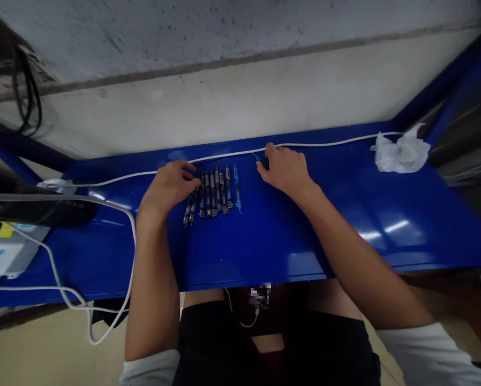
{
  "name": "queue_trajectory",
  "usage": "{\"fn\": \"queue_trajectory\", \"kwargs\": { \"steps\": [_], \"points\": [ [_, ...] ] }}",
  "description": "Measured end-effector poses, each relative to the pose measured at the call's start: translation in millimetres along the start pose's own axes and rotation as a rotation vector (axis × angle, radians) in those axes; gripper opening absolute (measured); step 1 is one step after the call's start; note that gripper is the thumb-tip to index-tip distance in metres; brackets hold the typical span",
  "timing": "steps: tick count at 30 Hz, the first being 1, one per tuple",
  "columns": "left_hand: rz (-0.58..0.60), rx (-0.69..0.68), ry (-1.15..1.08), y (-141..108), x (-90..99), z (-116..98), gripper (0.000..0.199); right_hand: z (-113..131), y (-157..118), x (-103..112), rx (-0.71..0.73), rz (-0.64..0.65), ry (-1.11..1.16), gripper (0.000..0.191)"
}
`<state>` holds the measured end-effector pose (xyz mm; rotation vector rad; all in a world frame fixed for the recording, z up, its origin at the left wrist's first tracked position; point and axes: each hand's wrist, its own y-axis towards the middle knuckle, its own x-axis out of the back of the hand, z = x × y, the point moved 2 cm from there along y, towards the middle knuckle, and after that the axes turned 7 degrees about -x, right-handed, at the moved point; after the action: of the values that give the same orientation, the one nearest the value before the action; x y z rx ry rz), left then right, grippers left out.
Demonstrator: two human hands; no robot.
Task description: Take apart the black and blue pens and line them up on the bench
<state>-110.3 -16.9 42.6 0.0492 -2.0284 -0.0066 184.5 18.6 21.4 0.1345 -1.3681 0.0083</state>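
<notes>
Several dark pens with grey upper parts lie side by side in a row, among them a grey pen [217,190], on the blue table [264,236]. At the row's right end lies a light-blue pen [237,185]. My left hand [168,186] is over the left end of the row, thumb and fingers apart, its thumb close to the leftmost pens. I cannot tell whether it touches them. To the right of the row, my right hand [285,167] is closed around another blue pen [260,158]; its tip shows past the fingers and the rest is mostly hidden.
A white cable [324,143] runs along the table's back by the wall. Crumpled white plastic [401,151] sits at the right. On the left are a black cylindrical object [64,212], a white box [11,254] and a looping white cord [133,236].
</notes>
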Motion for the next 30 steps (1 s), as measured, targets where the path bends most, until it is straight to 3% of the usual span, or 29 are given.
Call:
{"fn": "queue_trajectory", "kwargs": {
  "steps": [13, 17, 19, 23, 26, 30],
  "points": [
    [0.159, 0.033, -0.032, -2.2, 2.3, 1.6, 0.032, -3.8, 2.6, -3.7, -0.015, -0.054, 0.009, 0.028],
    [0.064, 0.057, -0.107, -2.5, 5.0, 2.2, 0.022, -3.9, 3.0, -4.7, -0.029, -0.061, 0.013, 0.028],
    [-0.057, 0.017, -0.285, -4.1, 9.6, -2.0, 0.016, -3.6, 3.4, -4.0, -0.036, -0.080, 0.023, 0.030],
    [-0.257, -0.186, -0.998, -11.0, 22.9, -19.5, 0.025, 0.2, 2.3, 2.7, -0.026, -0.144, 0.093, 0.044],
    [-0.258, -0.281, -1.336, -15.1, 27.6, -33.9, 0.023, 5.3, -1.7, 9.2, 0.008, -0.193, 0.161, 0.051],
    [-0.201, -0.251, -1.419, -13.0, 18.2, -44.5, 0.014, 10.1, -8.1, 12.5, 0.063, -0.229, 0.293, 0.053]
  ]
}}
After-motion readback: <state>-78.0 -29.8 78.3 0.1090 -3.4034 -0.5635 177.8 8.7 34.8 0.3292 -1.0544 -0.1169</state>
